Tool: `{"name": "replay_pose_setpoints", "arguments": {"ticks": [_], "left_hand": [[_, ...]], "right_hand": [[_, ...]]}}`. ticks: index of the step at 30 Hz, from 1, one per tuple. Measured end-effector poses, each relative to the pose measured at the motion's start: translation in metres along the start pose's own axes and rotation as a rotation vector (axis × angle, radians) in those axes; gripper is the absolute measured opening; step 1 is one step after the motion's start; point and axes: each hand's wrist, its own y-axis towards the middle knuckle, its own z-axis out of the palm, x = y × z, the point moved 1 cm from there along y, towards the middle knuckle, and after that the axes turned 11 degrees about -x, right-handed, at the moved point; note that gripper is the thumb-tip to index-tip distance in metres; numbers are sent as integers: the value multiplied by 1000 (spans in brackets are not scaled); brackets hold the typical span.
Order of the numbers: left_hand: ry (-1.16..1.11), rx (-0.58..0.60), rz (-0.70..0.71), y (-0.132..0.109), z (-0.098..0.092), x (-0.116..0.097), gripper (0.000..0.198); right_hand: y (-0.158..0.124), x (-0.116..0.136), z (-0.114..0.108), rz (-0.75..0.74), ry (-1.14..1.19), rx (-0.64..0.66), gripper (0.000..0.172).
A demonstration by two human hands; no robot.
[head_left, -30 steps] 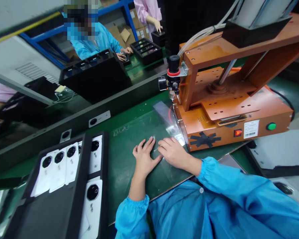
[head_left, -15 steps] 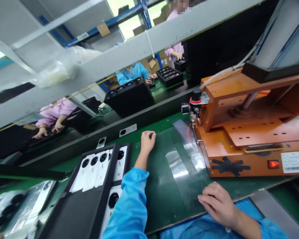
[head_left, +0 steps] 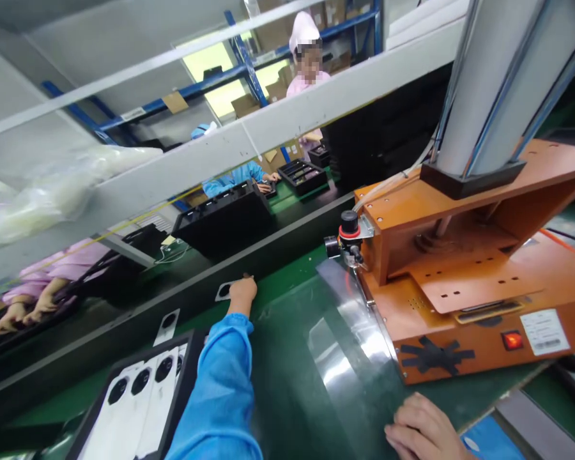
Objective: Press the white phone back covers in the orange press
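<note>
My left hand reaches across the bench to a white phone back cover with a black round camera area, which lies against the dark ledge at the back. The hand overlaps the cover's right part; its fingers are mostly hidden, so I cannot tell whether they grip it. Another white phone back cover stands to the left. Below it, a black tray holds several white covers side by side. My right hand is by the bench's front edge, its fingers curled together, with nothing visible in them.
An orange press with a lit red switch stands on the right. Clear film strips lie on the green bench mat. A grey beam crosses overhead. Co-workers sit beyond the ledge, near black trays.
My left hand has moved forward and left, onto the white cover by the ledge. The right hand stays near the front edge, its fingers more curled. The whole view has shifted.
</note>
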Motion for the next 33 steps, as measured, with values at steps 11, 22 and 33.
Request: {"name": "replay_pose_setpoints", "arguments": {"ticks": [11,22,33], "left_hand": [[-163,-499,314,-243,-50,-2,47],[-368,-282,478,-405,-19,-65,31],[-634,-358,401,-407,2,-61,36]], "right_hand": [[4,3,-3,154,214,-22,19],[77,1,59,811,388,142,12],[94,-25,95,805,110,191,10]]}}
